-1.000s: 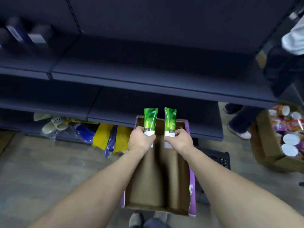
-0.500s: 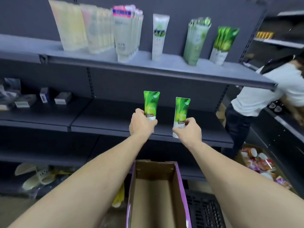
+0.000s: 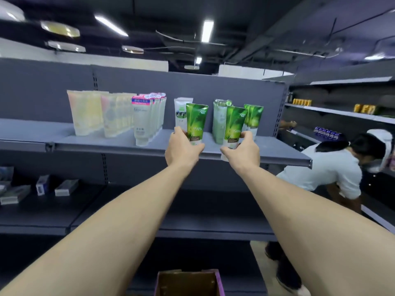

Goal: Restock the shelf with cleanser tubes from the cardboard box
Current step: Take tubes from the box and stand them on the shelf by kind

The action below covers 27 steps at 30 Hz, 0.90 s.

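Both hands carry a green tube upright, cap end down, at the shelf (image 3: 128, 146) edge. R hand (image 3: 242, 151) grips its tube (image 3: 234, 127) nearest the matching green row (image 3: 254, 118) (just behind-right); L hand (image 3: 182, 149) holds the other tube (image 3: 195, 124), further left.

From my remote seat, the cardboard box (image 3: 188, 282) is cut off by the bottom edge; I only see its far end and dark inside. My left hand (image 3: 183, 151) covers the lower end of its green tube (image 3: 195, 122), and my right hand (image 3: 242, 152) hides the base of the other green tube (image 3: 233, 127), so I can't see either cap. The label print on both is too small to read. The pale tubes (image 3: 97, 113) at the shelf's left are smeared by blur. The small boxes (image 3: 54, 185) on the lower shelf are too soft to identify. A person (image 3: 333, 167) at right is partly blocked by the shelf (image 3: 119, 144) end.
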Available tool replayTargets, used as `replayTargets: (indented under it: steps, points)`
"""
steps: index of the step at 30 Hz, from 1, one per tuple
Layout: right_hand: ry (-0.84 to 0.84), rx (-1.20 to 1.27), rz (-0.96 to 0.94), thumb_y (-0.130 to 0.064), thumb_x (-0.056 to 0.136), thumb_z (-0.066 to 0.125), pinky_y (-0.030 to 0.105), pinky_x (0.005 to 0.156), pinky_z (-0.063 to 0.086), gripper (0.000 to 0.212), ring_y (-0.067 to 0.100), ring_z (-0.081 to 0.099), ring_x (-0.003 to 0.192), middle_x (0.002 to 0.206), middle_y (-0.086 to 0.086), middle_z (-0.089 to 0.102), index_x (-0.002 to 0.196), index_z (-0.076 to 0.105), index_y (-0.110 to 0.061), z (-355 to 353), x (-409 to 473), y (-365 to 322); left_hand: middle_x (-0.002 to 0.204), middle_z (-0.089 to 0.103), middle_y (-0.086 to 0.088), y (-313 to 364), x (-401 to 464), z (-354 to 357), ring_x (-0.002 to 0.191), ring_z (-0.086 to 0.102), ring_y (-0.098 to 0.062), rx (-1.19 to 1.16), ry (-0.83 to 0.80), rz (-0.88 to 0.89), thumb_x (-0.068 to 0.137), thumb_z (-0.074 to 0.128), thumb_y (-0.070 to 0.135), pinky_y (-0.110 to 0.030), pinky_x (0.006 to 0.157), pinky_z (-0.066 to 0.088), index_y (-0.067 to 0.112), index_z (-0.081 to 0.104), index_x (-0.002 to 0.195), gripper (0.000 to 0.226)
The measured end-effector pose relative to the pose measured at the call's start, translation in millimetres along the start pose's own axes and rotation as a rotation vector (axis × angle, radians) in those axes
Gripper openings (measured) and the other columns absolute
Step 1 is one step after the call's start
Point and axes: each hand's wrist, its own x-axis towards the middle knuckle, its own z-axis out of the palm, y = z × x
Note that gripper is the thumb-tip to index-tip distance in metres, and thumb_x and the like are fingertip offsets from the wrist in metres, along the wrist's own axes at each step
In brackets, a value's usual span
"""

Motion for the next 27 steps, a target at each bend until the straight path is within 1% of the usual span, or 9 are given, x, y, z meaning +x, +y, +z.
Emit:
replayTargets:
  steps: [3, 5, 8, 11, 14, 16, 18, 22, 27]
  points:
    - [0.028, -0.018, -0.028, -0.036, 0.083, 0.074, 0.032, 0.065, 0.042, 0.057, 0.023, 0.059, 0.085, 0.101, 0.000, 0.061, 0.129, 0.042, -0.023, -8.7, 27.6, 10.1, 0.102, 0.059, 0.003, 16.8, 0.4, 23.4, 0.087, 0.060, -0.020, 0.018, 0.006, 0.027, 0.075, 0.078, 0.041, -0.033, 0.067, 0.046, 0.020, 0.047, 0.109, 0.051]
    - [0.042, -0.027, -0.028, -0.034, 0.085, 0.073, 0.033, 0.070, 0.043, 0.059, 0.022, 0.055, 0.087, 0.107, 0.000, 0.059, 0.132, 0.040, -0.022, -16.7, 49.1, 21.1, 0.101, 0.059, 0.003, 28.1, 0.0, 43.8, 0.087, 0.059, -0.020, 0.025, 0.006, 0.036, 0.076, 0.078, 0.042, -0.034, 0.068, 0.047, 0.020, 0.047, 0.110, 0.051]
    - [0.057, -0.044, -0.013, -0.029, 0.085, 0.073, 0.035, 0.074, 0.045, 0.057, 0.027, 0.058, 0.096, 0.118, 0.004, 0.060, 0.131, 0.041, -0.020, -28.4, 87.6, 44.9, 0.100, 0.059, 0.003, 47.2, 4.1, 80.0, 0.086, 0.059, -0.020, 0.019, 0.007, 0.040, 0.076, 0.077, 0.043, -0.033, 0.067, 0.045, 0.021, 0.046, 0.107, 0.049]
    - [0.047, -0.065, 0.040, -0.025, 0.086, 0.070, 0.035, 0.073, 0.045, 0.051, 0.031, 0.061, 0.098, 0.117, 0.007, 0.060, 0.127, 0.041, -0.019, -34.9, 126.0, 74.0, 0.101, 0.059, 0.001, 67.7, 12.6, 119.1, 0.088, 0.059, -0.021, 0.008, 0.009, 0.028, 0.076, 0.077, 0.041, -0.033, 0.068, 0.046, 0.020, 0.047, 0.106, 0.048]
    - [0.017, -0.067, 0.078, -0.021, 0.085, 0.068, 0.035, 0.072, 0.045, 0.045, 0.031, 0.060, 0.091, 0.112, 0.009, 0.061, 0.121, 0.041, -0.018, -35.7, 158.0, 99.7, 0.101, 0.059, 0.001, 85.1, 23.0, 157.1, 0.088, 0.060, -0.022, 0.007, 0.013, 0.014, 0.076, 0.076, 0.040, -0.035, 0.071, 0.049, 0.020, 0.046, 0.105, 0.046]
    - [-0.015, -0.063, 0.066, -0.020, 0.084, 0.067, 0.034, 0.069, 0.042, 0.042, 0.029, 0.055, 0.085, 0.110, 0.008, 0.061, 0.117, 0.042, -0.016, -31.2, 177.4, 112.0, 0.101, 0.060, 0.001, 93.2, 31.1, 178.5, 0.088, 0.060, -0.022, 0.019, 0.017, 0.001, 0.075, 0.075, 0.037, -0.035, 0.071, 0.050, 0.020, 0.047, 0.105, 0.044]
    - [-0.047, -0.056, 0.051, -0.021, 0.084, 0.069, 0.033, 0.068, 0.041, 0.043, 0.029, 0.054, 0.084, 0.110, 0.008, 0.061, 0.117, 0.042, -0.015, -24.1, 195.9, 117.3, 0.103, 0.060, 0.001, 97.9, 40.4, 195.7, 0.090, 0.060, -0.023, 0.031, 0.028, -0.017, 0.075, 0.075, 0.037, -0.035, 0.073, 0.050, 0.019, 0.047, 0.105, 0.044]
    - [-0.090, -0.035, 0.066, -0.022, 0.083, 0.073, 0.033, 0.070, 0.041, 0.050, 0.032, 0.061, 0.098, 0.119, 0.009, 0.059, 0.121, 0.042, -0.013, -6.7, 223.5, 119.1, 0.106, 0.059, 0.001, 99.8, 55.8, 219.3, 0.094, 0.059, -0.023, 0.067, 0.028, -0.020, 0.076, 0.074, 0.039, -0.036, 0.076, 0.050, 0.018, 0.047, 0.107, 0.046]
    - [-0.080, -0.053, 0.091, -0.027, 0.084, 0.077, 0.033, 0.072, 0.040, 0.053, 0.032, 0.060, 0.108, 0.124, 0.010, 0.057, 0.121, 0.043, -0.011, 5.1, 240.9, 124.8, 0.102, 0.058, 0.003, 97.2, 69.7, 236.6, 0.092, 0.056, -0.020, 0.076, -0.016, -0.019, 0.075, 0.077, 0.041, -0.031, 0.069, 0.043, 0.018, 0.045, 0.106, 0.050]
